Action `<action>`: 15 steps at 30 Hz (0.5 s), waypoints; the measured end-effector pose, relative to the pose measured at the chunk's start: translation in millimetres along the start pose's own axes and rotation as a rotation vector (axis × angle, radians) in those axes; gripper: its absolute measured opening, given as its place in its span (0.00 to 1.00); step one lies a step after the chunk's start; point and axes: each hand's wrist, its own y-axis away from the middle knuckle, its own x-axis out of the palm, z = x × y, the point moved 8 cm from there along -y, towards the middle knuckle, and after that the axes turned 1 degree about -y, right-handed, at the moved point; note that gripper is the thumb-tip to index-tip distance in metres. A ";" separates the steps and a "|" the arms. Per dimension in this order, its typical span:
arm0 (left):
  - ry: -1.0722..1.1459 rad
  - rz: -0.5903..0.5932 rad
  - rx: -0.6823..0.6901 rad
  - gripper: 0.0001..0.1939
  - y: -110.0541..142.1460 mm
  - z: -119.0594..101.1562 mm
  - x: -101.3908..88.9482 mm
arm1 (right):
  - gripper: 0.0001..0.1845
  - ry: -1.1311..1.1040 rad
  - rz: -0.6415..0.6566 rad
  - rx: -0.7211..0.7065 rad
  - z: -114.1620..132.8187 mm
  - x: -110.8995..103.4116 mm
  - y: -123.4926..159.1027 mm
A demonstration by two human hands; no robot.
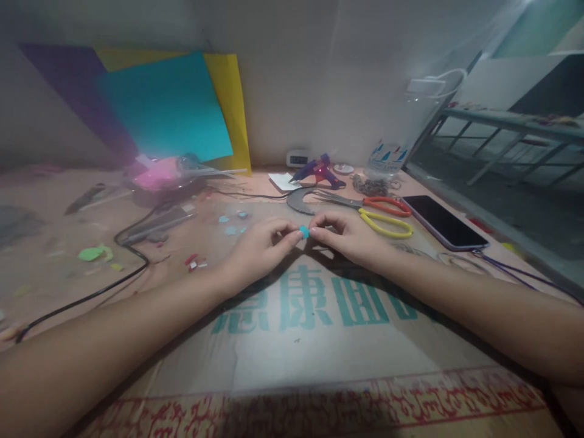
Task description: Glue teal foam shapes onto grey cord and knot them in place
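A small piece of blue paper (304, 232) is held up between the fingertips of both hands, above a printed sheet (292, 353). My left hand (267, 243) pinches its left side between thumb and forefinger. At the right edge, the thumb and fingers of my right hand (344, 234) are closed on it too. The exact outline of the piece is partly hidden by the fingers. Just behind my left hand lie several tiny light-blue cut-outs, among them a flower-like cut-out (231, 230).
Scissors (385, 207) with red and yellow handles lie behind my right hand, beside a phone (444, 222). A glue gun (319, 170) stands near the wall. Coloured sheets (168, 109) lean at the back left. A black cord (132, 246) crosses the left side among scraps.
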 end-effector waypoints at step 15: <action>0.352 0.012 -0.323 0.16 -1.7 32.7 4.1 | 0.14 0.491 -0.121 -0.321 31.5 -56.2 -18.3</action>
